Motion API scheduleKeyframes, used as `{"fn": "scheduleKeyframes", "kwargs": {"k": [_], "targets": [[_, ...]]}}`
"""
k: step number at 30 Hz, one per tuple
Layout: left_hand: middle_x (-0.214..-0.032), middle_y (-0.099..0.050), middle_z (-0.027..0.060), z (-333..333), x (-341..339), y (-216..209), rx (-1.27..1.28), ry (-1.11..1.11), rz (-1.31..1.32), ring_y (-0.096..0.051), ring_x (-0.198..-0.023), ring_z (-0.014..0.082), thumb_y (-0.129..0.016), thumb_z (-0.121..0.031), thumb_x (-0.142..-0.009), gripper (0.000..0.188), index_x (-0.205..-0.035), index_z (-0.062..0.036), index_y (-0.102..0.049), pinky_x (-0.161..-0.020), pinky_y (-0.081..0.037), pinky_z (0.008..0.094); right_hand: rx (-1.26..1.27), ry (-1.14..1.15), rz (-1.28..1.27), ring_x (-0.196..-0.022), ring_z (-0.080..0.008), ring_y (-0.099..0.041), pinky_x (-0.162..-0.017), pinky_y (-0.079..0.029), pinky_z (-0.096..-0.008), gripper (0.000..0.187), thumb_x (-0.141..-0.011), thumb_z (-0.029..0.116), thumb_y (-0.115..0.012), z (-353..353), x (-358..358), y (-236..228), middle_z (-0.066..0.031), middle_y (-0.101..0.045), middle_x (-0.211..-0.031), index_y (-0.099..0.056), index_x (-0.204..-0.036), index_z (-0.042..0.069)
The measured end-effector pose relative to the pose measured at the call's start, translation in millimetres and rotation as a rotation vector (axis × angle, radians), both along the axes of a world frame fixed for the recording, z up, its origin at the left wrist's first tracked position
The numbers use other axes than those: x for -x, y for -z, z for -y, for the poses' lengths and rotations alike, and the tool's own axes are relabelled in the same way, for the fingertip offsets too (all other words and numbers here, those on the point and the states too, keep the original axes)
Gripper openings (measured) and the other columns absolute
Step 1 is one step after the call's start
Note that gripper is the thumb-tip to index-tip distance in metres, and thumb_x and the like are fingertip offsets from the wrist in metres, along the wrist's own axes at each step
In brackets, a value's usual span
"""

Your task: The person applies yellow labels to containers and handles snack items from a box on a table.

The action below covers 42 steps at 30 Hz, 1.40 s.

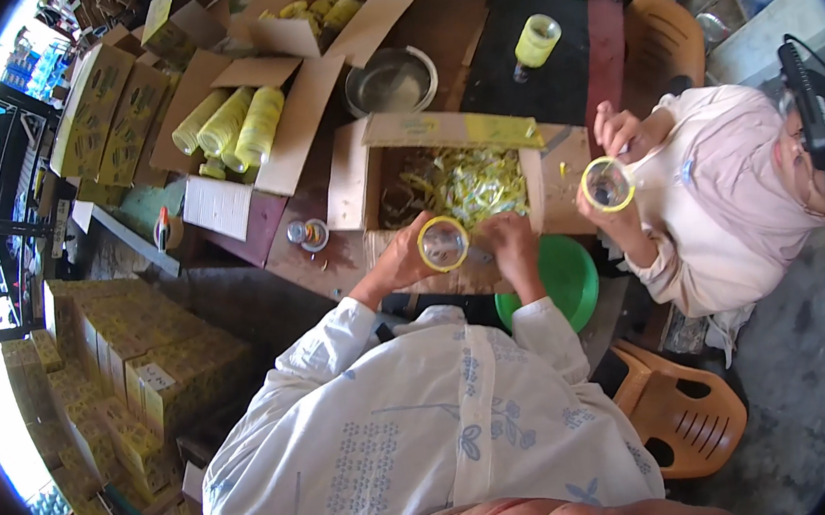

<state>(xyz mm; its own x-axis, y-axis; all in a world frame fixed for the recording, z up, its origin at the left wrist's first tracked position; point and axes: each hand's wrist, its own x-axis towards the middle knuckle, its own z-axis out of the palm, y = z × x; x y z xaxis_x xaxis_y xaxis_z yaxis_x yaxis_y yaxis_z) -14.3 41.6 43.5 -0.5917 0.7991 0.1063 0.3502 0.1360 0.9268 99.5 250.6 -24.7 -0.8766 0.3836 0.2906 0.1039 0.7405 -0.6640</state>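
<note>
In my left hand [399,261] is a clear plastic cup [444,243] with a yellow rim, its round opening toward me. Close beside the cup, my right hand [512,245] has its fingers curled in; what they hold, if anything, is hidden. Just beyond both hands stands an open cardboard box [350,189] containing a heap of yellow and clear plastic scraps [478,182]. A green basin [581,285] lies under and to the right of my right forearm.
At right a co-worker [717,185] holds a similar yellow-rimmed cup [608,184]. Stacked yellow cups [260,128] fill a carton at back left, near a metal bowl [391,83]. A yellow cup [538,40] stands far right. Stacked cartons [146,356] and an orange chair [685,410] flank me.
</note>
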Motion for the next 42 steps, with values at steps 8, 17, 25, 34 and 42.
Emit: {"fn": "scheduleKeyframes", "kwargs": {"k": [8, 17, 25, 34, 42], "targets": [[-0.113, -0.060, 0.0094, -13, 12, -19, -0.051, -0.058, 0.057, -0.062, -0.105, 0.0215, -0.091, -0.023, -0.069, 0.073, -0.124, -0.0044, -0.047, -0.092, -0.050, 0.0348, 0.104, 0.146, -0.061, -0.086, -0.0327, -0.060, -0.076, -0.049, -0.0407, 0.026, -0.080, -0.003, -0.066, -23, -20, -12, -0.0134, -0.061, -0.097, -0.068, -0.105, 0.006], [-0.127, -0.054, 0.0068, -10, -7, 0, -0.208, -0.057, 0.761, -0.051, -0.121, 0.0163, -0.069, -0.014, -0.090, 0.061, -0.141, -0.0083, -0.036, -0.101, -0.045, 0.0343, -0.280, 0.458, 0.432, -0.101, -0.0339, -0.057, -0.084, -0.043, -0.0486, 0.019, -0.083, 0.008, -0.066, -18, -141, 54, -0.0141, -0.058, -0.101, -0.062, -0.102, 0.005], [-0.128, -0.055, 0.0065, -3, -23, -3, -0.119, -0.029, 0.698, -0.052, -0.121, 0.0162, -0.074, -0.020, -0.088, 0.061, -0.138, -0.0043, -0.041, -0.101, -0.044, 0.0344, -0.341, 0.343, 0.789, -0.114, -0.0312, -0.052, -0.090, -0.039, -0.0523, 0.020, -0.081, 0.019, -0.068, -3, -143, 58, -0.0080, -0.057, -0.118, -0.066, -0.099, 0.009], [-0.120, -0.060, 0.0160, 11, -35, 9, -0.027, -0.075, 0.054, -0.060, -0.113, 0.0262, -0.082, -0.028, -0.080, 0.070, -0.131, -0.0001, -0.045, -0.097, -0.047, 0.0375, -0.221, 0.480, 0.322, -0.102, -0.0294, -0.057, -0.086, -0.040, -0.0488, 0.016, -0.078, 0.008, -0.071, 22, -117, -26, -0.0086, -0.060, -0.096, -0.067, -0.092, 0.015], [-0.122, -0.061, 0.0206, 18, -46, -2, 0.041, -0.090, -0.129, -0.060, -0.114, 0.0330, -0.084, -0.031, -0.075, 0.076, -0.133, 0.0007, -0.047, -0.097, -0.047, 0.0398, 0.142, 0.047, -0.155, -0.079, -0.0248, -0.062, -0.067, -0.049, -0.0335, 0.008, -0.087, 0.005, -0.069, 55, -64, -92, -0.0089, -0.065, -0.087, -0.069, -0.095, 0.005]]}}
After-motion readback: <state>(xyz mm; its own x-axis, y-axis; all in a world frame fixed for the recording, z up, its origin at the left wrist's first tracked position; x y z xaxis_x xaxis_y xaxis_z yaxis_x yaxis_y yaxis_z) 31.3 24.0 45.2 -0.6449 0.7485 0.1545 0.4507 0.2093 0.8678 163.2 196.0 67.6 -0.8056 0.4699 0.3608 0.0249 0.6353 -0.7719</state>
